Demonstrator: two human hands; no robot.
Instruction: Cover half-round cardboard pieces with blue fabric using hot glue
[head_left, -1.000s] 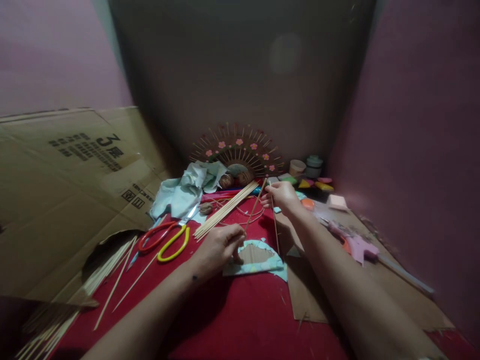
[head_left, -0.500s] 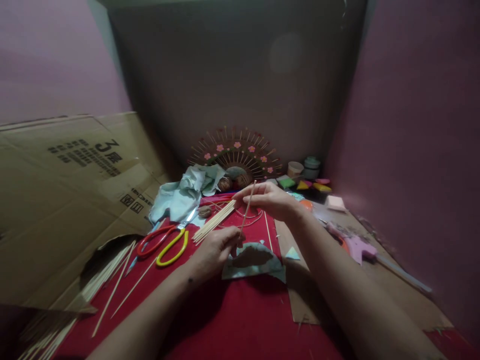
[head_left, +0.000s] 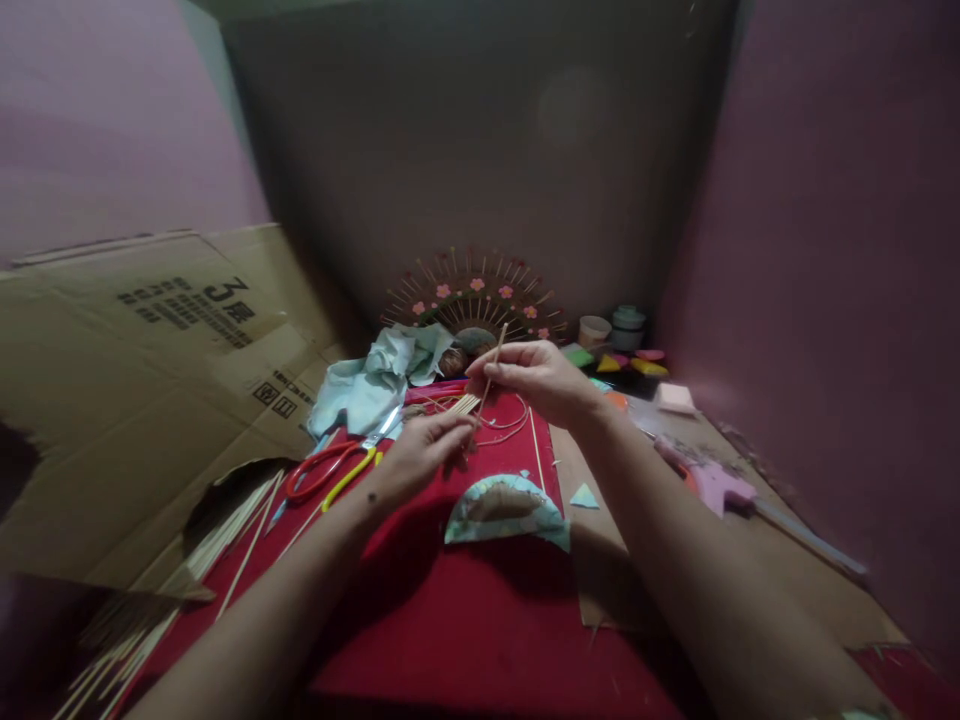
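A thin wooden stick (head_left: pixel 484 398) slants upward between my two hands. My left hand (head_left: pixel 429 448) grips its lower end with closed fingers. Higher up, the thumb and fingers of my right hand (head_left: pixel 538 376) pinch the same stick, whose tip pokes out above them. Just beyond my left hand lies a bundle of pale sticks (head_left: pixel 465 404), mostly covered by that hand. Below the hands, a half-round piece edged with light blue cloth (head_left: pixel 469 530) rests on the red tabletop (head_left: pixel 450 620); its middle is brown.
Scissors with red and yellow handles (head_left: pixel 324 473) and crumpled blue cloth (head_left: pixel 358 390) lie left. More sticks (head_left: pixel 236 520) spread by a cardboard sheet (head_left: pixel 150 420). A flowered fan-shaped piece (head_left: pixel 475 287) stands behind. At right, a pink glue gun (head_left: pixel 716 487) lies on a board (head_left: pixel 795 600).
Both hands have moved up and away from me with the stick. The half-round piece shows more fully, while my left hand now covers most of the stick bundle.
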